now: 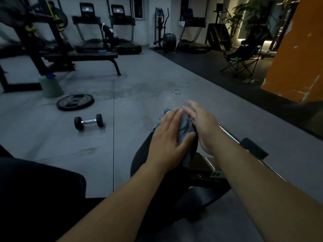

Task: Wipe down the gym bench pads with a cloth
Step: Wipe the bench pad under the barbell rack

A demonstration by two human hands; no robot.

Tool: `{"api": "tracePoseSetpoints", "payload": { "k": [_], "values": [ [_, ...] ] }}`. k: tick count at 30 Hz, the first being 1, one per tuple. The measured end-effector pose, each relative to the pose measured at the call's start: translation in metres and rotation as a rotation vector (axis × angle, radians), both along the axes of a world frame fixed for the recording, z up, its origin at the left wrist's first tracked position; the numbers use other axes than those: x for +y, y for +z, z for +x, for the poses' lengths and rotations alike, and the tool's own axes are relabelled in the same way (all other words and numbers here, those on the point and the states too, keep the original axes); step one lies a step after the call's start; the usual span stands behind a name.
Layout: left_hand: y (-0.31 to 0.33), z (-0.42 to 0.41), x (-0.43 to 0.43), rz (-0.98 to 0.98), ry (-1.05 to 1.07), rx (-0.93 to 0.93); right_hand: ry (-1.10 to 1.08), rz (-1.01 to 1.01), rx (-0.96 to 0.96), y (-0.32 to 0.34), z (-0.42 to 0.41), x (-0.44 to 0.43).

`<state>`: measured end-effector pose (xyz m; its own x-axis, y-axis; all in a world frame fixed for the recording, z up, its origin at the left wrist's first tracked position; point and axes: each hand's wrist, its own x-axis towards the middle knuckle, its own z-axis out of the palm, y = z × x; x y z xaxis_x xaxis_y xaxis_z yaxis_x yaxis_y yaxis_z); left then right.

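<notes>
Fingers (173, 116) straight, not gripping — L hand (167, 137) presses cloth (184, 128) onto round black pad (141, 159), R hand (202, 126) flat beside it. Step: wiping pad top. Next: sweep cloth round curve w/ steady pressure.

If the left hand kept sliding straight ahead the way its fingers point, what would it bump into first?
Probably the right hand: its fingers sit just past the fingertips of the left hand, which lies flat on the blue cloth over the black pad. Depth is unclear; it might slip past.
</notes>
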<state>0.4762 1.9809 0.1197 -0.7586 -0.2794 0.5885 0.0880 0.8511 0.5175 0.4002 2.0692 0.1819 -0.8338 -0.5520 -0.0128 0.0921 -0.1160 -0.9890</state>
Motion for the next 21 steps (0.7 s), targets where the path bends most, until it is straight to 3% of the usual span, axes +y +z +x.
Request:
{"api": "tracePoseSetpoints", "payload": {
  "k": [5, 8, 12, 16, 21],
  "values": [
    [-0.034, 0.025, -0.012, 0.196, 0.146, 0.062, -0.156, 0.353, 0.828, -0.053, 0.017, 0.006],
    [-0.045, 0.034, -0.022, 0.364, 0.243, -0.008, -0.215, 0.534, 1.268, -0.059, 0.018, 0.003],
    [-0.033, -0.01, -0.017, 0.414, 0.146, -0.002, -0.148, 0.702, 1.418, -0.032, 0.013, -0.004],
    [-0.058, 0.004, -0.01, 0.41, 0.118, -0.008, 0.105, 0.994, 1.515, -0.012, 0.02, -0.022],
    [-0.081, 0.022, -0.031, 0.431, 0.262, -0.054, -0.032, 0.792, 1.512, -0.025, 0.025, -0.023]
  ]
}}
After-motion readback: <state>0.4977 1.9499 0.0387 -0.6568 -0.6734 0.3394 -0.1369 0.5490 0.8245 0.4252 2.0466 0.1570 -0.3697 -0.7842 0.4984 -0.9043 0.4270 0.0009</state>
